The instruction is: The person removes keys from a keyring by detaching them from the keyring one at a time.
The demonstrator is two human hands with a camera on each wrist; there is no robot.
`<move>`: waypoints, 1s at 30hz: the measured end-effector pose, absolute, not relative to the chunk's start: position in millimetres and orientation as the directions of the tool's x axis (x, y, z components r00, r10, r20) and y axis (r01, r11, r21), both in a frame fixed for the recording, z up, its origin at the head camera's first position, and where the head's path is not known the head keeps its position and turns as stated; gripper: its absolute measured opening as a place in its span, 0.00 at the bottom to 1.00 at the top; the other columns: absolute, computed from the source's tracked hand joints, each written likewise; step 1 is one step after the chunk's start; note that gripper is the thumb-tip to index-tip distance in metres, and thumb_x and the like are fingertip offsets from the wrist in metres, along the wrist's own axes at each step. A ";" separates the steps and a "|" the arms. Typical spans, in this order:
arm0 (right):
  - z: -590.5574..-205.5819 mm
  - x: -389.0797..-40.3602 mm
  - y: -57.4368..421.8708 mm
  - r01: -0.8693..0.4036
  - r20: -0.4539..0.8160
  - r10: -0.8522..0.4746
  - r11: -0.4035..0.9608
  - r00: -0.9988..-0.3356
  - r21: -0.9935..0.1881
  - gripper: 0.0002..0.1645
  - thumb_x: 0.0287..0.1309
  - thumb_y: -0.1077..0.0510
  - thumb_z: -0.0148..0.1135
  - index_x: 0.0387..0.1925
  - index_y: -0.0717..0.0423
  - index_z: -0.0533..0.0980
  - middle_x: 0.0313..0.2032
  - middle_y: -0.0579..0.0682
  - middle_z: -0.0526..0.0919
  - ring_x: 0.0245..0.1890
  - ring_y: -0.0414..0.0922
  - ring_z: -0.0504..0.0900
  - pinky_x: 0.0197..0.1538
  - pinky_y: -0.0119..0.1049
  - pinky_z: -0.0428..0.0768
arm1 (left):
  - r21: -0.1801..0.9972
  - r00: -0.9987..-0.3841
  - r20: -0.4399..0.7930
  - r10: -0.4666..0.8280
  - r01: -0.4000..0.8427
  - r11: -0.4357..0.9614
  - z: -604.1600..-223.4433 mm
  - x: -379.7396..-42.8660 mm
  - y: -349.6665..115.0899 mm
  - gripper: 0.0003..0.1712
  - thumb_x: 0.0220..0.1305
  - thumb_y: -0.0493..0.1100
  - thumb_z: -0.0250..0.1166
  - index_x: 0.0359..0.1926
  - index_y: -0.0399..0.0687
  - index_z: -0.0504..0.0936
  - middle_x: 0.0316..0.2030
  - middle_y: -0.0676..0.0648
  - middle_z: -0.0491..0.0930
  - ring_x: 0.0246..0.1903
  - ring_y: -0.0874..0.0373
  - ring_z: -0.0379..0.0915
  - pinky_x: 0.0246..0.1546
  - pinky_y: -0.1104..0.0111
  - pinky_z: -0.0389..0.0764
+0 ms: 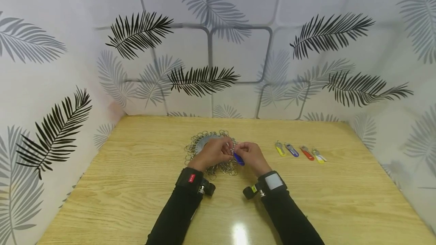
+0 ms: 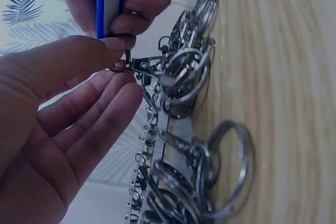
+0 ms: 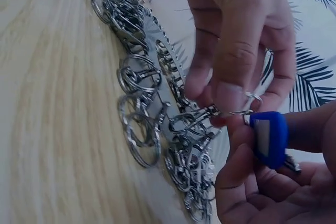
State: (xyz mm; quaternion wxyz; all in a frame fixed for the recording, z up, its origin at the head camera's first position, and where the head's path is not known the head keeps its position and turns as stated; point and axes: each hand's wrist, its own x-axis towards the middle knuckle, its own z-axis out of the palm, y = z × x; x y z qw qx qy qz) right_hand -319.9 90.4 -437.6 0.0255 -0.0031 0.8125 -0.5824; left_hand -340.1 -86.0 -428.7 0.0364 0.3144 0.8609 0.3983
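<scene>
A blue key tag [image 1: 239,158] with a pale label hangs between the two hands over the near right side of a round grey metal disc [image 1: 201,143] ringed with many metal split rings and clasps. My right hand [image 1: 251,156] pinches the tag and its ring; in the right wrist view a metal tip [image 3: 292,164] pokes out behind the tag. With thumb and fingertips my left hand [image 1: 214,151] pinches a small metal clasp [image 2: 127,65] at the disc's rim, right beside the tag's ring. The left hand hides part of the disc.
To the right on the wooden table [image 1: 143,199] lie several tags with keys: a yellow tag [image 1: 280,149], a blue tag [image 1: 291,150], a red tag [image 1: 307,153] and another yellow tag [image 1: 319,156]. A leaf-patterned wall covering [image 1: 238,97] stands behind the table.
</scene>
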 end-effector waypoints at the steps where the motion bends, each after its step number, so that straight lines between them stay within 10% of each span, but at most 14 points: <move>1: -437.8 -320.1 91.1 0.013 -0.029 -0.043 0.328 -0.999 -0.945 0.07 0.65 0.64 0.57 0.36 0.65 0.79 0.34 0.55 0.85 0.33 0.43 0.80 0.36 0.32 0.77 | 0.710 -0.802 0.181 0.569 0.507 0.489 -428.8 -340.3 -86.2 0.14 0.56 0.33 0.70 0.43 0.43 0.77 0.32 0.50 0.81 0.32 0.61 0.79 0.34 0.70 0.80; 30: -432.7 -315.4 96.7 -0.144 0.044 -0.221 0.456 -0.974 -0.878 0.05 0.64 0.60 0.60 0.37 0.59 0.79 0.32 0.50 0.84 0.31 0.43 0.80 0.33 0.35 0.77 | 0.707 -0.801 0.084 0.592 0.467 0.532 -422.5 -340.1 -94.6 0.06 0.60 0.37 0.68 0.38 0.45 0.81 0.31 0.51 0.79 0.32 0.61 0.75 0.37 0.68 0.78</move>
